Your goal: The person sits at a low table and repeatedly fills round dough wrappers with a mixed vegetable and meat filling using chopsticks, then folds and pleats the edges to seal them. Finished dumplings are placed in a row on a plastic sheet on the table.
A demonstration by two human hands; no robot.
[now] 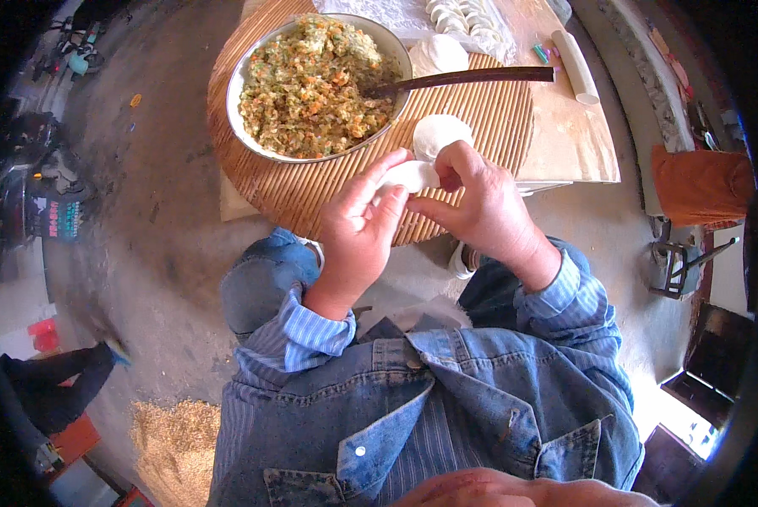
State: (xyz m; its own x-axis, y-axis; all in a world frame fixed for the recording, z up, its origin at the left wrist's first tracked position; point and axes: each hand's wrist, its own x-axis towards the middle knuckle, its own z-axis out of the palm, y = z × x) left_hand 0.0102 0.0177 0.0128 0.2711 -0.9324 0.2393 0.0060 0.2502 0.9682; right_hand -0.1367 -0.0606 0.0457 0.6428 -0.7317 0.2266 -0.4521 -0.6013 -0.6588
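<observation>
A folded white dumpling (410,177) is held between my two hands above the near edge of a round slatted tray (328,209). My left hand (361,218) cups it from the left, thumb on the near side. My right hand (483,203) pinches its right end between thumb and fingers. Just beyond the right hand lies a round dough wrapper (441,134). A stack of wrappers (439,56) sits farther back, beside a white bowl (236,130) heaped with chopped vegetable filling (318,89). A dark-handled utensil (480,77) rests in the filling, its handle pointing right.
Shaped dumplings (458,18) lie in rows on plastic sheeting (385,18) at the back. A wooden rolling pin (575,68) rests on the table board (565,139) at right. On the floor, a heap of yellow grain (176,450) lies at lower left.
</observation>
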